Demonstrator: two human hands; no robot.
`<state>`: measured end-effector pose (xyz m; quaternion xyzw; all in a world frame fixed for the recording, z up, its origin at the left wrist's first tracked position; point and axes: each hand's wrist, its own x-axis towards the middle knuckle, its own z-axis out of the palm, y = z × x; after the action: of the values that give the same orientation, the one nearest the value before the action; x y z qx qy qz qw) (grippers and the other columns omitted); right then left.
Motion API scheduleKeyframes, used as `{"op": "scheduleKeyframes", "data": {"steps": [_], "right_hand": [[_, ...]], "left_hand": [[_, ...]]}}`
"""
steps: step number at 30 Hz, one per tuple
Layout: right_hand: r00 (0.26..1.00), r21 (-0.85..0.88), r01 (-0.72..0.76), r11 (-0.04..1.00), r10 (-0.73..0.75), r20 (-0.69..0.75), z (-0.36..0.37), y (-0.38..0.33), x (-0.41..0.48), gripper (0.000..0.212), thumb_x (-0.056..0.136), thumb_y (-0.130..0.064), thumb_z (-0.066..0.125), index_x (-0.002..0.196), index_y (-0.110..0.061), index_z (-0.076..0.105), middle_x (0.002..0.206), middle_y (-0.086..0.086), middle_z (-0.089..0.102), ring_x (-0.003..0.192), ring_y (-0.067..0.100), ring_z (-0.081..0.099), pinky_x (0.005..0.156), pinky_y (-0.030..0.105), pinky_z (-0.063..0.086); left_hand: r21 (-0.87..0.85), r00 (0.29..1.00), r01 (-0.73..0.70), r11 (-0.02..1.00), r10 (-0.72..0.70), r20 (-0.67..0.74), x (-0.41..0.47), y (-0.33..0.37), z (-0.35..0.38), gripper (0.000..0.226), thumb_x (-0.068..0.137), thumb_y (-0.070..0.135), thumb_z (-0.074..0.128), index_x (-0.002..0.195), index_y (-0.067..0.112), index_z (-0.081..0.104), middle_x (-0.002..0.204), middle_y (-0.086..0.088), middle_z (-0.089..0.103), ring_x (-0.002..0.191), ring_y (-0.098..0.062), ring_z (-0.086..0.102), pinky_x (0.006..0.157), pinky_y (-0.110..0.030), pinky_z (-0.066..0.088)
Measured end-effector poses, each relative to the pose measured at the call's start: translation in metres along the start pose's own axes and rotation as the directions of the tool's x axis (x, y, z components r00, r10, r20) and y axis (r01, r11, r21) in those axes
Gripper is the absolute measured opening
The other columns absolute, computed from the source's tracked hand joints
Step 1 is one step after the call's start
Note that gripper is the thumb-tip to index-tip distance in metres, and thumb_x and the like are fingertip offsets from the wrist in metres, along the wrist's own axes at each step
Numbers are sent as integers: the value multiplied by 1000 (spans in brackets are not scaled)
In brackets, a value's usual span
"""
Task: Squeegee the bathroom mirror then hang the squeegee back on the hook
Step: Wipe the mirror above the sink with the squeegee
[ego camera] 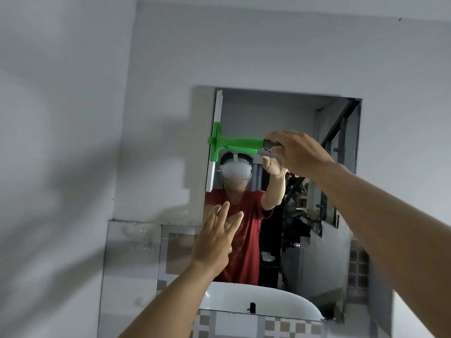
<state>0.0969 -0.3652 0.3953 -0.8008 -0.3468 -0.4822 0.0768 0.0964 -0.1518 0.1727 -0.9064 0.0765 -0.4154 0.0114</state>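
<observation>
The bathroom mirror hangs on the white wall ahead and reflects a person in a red shirt. A green squeegee lies against the mirror's upper left part, its long white blade upright along the left edge. My right hand is closed round the grey end of its handle, which points right. My left hand is raised lower down at the mirror's lower left, fingers spread, holding nothing; I cannot tell if it touches the glass. No hook is in view.
White walls meet in a corner on the left. Below the mirror is a band of grey and beige tiles. A white basin shows in the reflection at the bottom.
</observation>
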Motion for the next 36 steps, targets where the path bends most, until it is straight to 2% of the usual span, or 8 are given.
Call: {"op": "scheduleKeyframes", "data": {"steps": [6, 12, 15, 19, 24, 29, 33, 36], "right_hand": [[1000, -12, 13, 1000, -12, 29, -11, 7, 10, 22, 100, -18, 53, 118, -24, 63, 105, 6, 69, 88, 28, 65, 81, 52, 56], [995, -3, -95, 995, 95, 15, -24, 39, -18, 24, 100, -14, 52, 119, -21, 65, 106, 9, 71, 91, 29, 66, 83, 49, 57], [989, 4, -148, 989, 148, -16, -27, 50, -38, 25, 100, -13, 53, 120, -17, 66, 107, 9, 72, 88, 28, 66, 79, 41, 56], [977, -5, -209, 978, 209, -33, -31, 59, -60, 22, 99, -13, 52, 115, -14, 66, 103, 11, 70, 86, 29, 64, 77, 44, 56], [962, -45, -270, 962, 268, -43, -44, 70, -79, 20, 99, -9, 50, 112, -11, 66, 98, 12, 70, 81, 29, 61, 66, 37, 50], [929, -14, -366, 931, 364, -64, -53, 78, -92, 26, 100, -12, 49, 120, -16, 65, 99, 14, 70, 82, 33, 61, 69, 42, 53], [900, 4, -430, 903, 429, -80, -54, 85, -103, 29, 101, -12, 48, 124, -16, 64, 100, 17, 70, 84, 33, 59, 69, 36, 46], [873, 27, -479, 877, 480, -92, -54, 87, -110, 28, 101, -14, 48, 124, -18, 64, 101, 17, 70, 85, 35, 60, 69, 37, 48]], "left_hand": [[-32, 1000, 10, 999, -10, -9, 0, 1, 0, 93, 97, 13, 60, 159, 35, -5, 169, -7, -15, 156, -31, -11, 125, -40, 5], [-36, 1000, 10, 999, -10, -3, 2, 0, 4, 97, 90, 13, 68, 160, 35, 5, 170, -10, -4, 156, -35, 1, 122, -45, 24], [-17, 1000, 17, 1000, -17, -5, 3, 0, 4, 100, 86, 15, 73, 160, 34, 9, 170, -12, 3, 155, -37, 8, 117, -47, 38], [-13, 1000, 25, 1000, -25, -17, 3, 0, 3, 101, 81, 14, 77, 159, 33, 16, 169, -13, 11, 154, -38, 15, 112, -48, 43], [-12, 999, 15, 1000, -16, -34, 3, 0, 4, 100, 79, 13, 80, 159, 31, 22, 167, -16, 17, 153, -40, 19, 116, -50, 39], [8, 999, 4, 1000, -3, -55, 3, -1, 4, 101, 72, 11, 85, 156, 26, 32, 164, -19, 26, 150, -42, 27, 115, -51, 37], [25, 999, 3, 1000, -2, -54, 4, -2, 4, 102, 70, 12, 86, 156, 27, 33, 163, -19, 28, 148, -42, 29, 113, -50, 40], [41, 999, 11, 999, -10, -36, 4, 0, 3, 102, 72, 16, 86, 157, 28, 30, 164, -18, 25, 149, -42, 27, 114, -49, 37]]}}
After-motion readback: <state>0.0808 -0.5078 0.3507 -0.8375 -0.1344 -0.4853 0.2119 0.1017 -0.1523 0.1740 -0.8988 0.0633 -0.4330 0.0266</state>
